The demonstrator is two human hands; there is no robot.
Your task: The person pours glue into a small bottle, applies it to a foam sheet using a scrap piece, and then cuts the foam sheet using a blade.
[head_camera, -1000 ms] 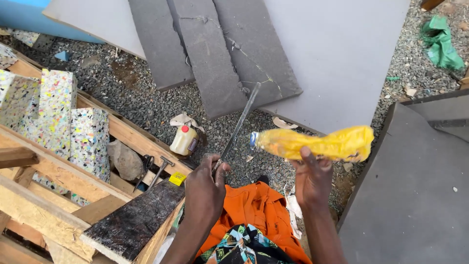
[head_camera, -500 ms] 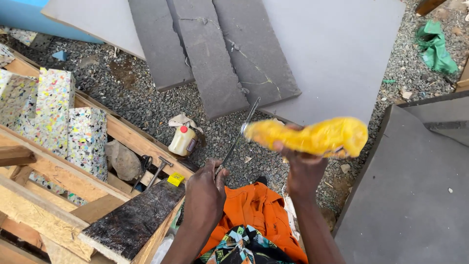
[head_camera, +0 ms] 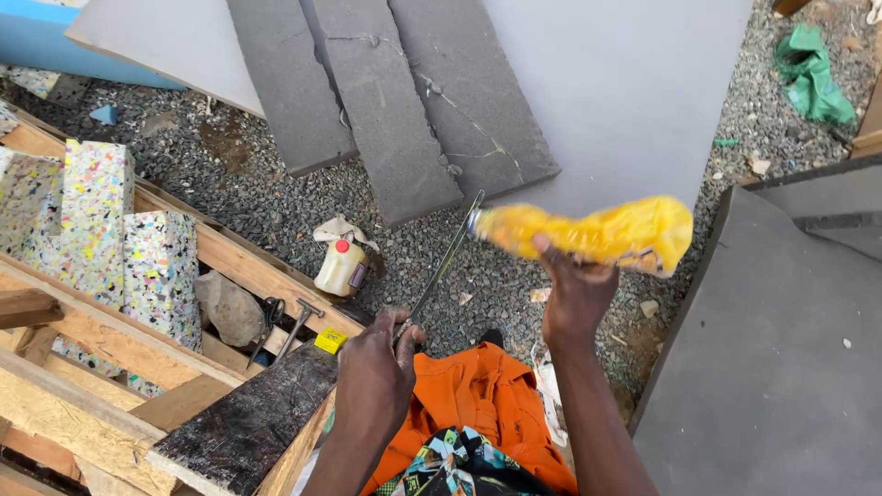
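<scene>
My left hand (head_camera: 375, 375) grips the handle end of a long thin metal blade (head_camera: 447, 259) that points up and away over the gravel. My right hand (head_camera: 574, 292) holds up a crumpled yellow plastic bag (head_camera: 597, 233), blurred, lying sideways just right of the blade's tip. Below both hands lies an orange garment (head_camera: 470, 409) with a patterned cloth beneath it.
Grey foam slabs (head_camera: 395, 110) lie on gravel ahead, and a dark grey sheet (head_camera: 781, 358) is on the right. On the left is a wooden frame (head_camera: 110, 358) with speckled foam blocks (head_camera: 119, 248), a small bottle (head_camera: 338, 267), a hammer (head_camera: 299, 326), scissors (head_camera: 266, 317) and a dark board (head_camera: 253, 418).
My right hand has shifted the yellow bag slightly left and then back right, turning it. My left hand has kept the blade nearly still.
</scene>
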